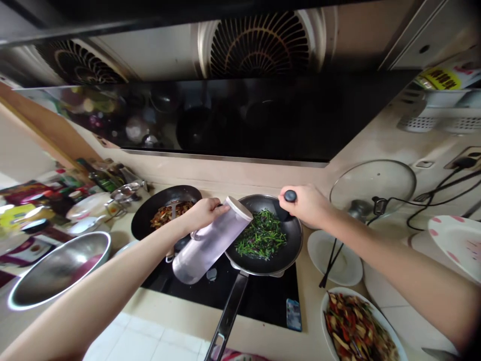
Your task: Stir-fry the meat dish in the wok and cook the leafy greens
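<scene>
My left hand (202, 212) grips a white cylindrical container (210, 241) and tilts it, lid end toward the rim of a black frying pan (289, 255). The pan sits on the dark stovetop (263, 298) and holds chopped green vegetables (262, 234). My right hand (306, 204) is closed on the dark knob-ended handle of a utensil (289, 196) whose blade reaches into the pan's far side. The pan's long handle (230, 313) points toward me.
A second black pan (150, 210) of stir-fried food sits to the left. A steel bowl (56, 273) is at front left. A plate with chopsticks (334, 255), a dish of cooked vegetables (358, 328), a glass lid (372, 183) and cables are on the right.
</scene>
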The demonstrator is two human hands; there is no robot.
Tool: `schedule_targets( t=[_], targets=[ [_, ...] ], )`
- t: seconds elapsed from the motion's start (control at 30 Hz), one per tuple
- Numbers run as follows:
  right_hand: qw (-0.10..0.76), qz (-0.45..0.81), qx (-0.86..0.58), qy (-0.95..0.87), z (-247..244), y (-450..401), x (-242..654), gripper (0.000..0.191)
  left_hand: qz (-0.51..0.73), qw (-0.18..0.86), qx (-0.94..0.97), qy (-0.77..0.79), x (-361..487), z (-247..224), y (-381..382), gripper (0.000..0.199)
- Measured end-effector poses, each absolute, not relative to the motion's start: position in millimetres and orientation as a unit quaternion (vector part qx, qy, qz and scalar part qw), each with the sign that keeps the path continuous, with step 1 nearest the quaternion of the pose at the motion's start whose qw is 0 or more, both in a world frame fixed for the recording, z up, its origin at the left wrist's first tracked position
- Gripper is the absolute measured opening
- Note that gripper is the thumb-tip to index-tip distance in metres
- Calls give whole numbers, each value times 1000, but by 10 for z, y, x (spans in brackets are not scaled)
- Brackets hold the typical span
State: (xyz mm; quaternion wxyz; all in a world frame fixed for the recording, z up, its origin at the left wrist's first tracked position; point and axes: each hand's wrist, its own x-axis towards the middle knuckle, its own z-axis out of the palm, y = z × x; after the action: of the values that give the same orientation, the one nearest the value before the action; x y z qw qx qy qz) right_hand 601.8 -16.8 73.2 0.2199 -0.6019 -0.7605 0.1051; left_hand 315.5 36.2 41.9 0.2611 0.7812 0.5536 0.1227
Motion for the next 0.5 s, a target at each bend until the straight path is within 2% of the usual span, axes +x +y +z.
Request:
schedule_targets(
  t=[0.13, 0.3, 0.5],
  targets=[
    [214, 94, -512, -826, 557, -233, 5977, 16, 154, 291, 752, 572, 2992, 384, 392, 46],
    [90, 83, -397, -909, 303, -425, 5981, 14, 176, 319, 733, 574, 2827, 359, 379, 40],
    [63, 83, -373, -922, 92, -600, 6097, 20, 213, 353, 718, 561, 2642, 309, 331, 41]
  ],
)
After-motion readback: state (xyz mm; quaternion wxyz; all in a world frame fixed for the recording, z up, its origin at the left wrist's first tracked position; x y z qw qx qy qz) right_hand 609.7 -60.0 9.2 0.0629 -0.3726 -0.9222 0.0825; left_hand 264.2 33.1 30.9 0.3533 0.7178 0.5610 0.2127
